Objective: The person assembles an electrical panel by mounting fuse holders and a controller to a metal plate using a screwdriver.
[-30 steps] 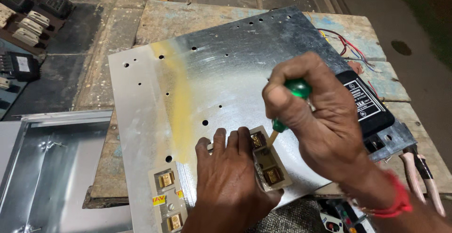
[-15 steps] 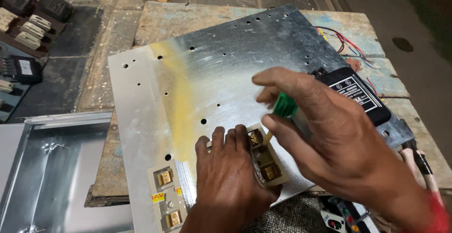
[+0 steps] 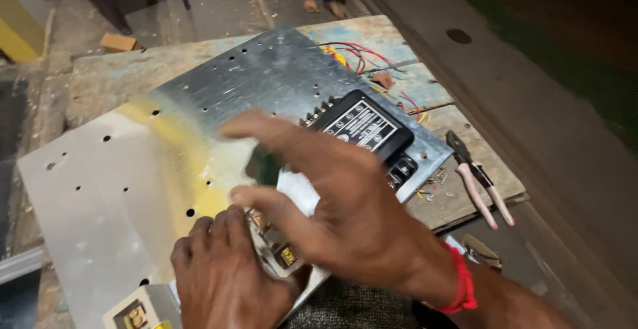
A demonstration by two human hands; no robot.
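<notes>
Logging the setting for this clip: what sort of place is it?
Probably an informal electrical workshop: a drilled metal panel lies on a rough wooden bench, with loose coloured wires, pink-handled pliers and a black electrical unit.

- Two hands at work: one left hand (image 3: 229, 272) and one right hand (image 3: 339, 203).
- One drilled metal plate (image 3: 133, 169) on one worn wooden table (image 3: 100, 80).
- One black box with a white label (image 3: 364, 126).
- Two small beige terminal blocks: one (image 3: 282, 252) under the hands, one (image 3: 136, 312) at the bottom edge.
- One pair of pliers with pink handles (image 3: 478, 179).
- One bundle of coloured wires (image 3: 362, 56).
- One red wristband (image 3: 462, 289).
- One small wooden block (image 3: 117, 42) on the floor.
- Two bare feet (image 3: 323, 4) of another person.
</notes>
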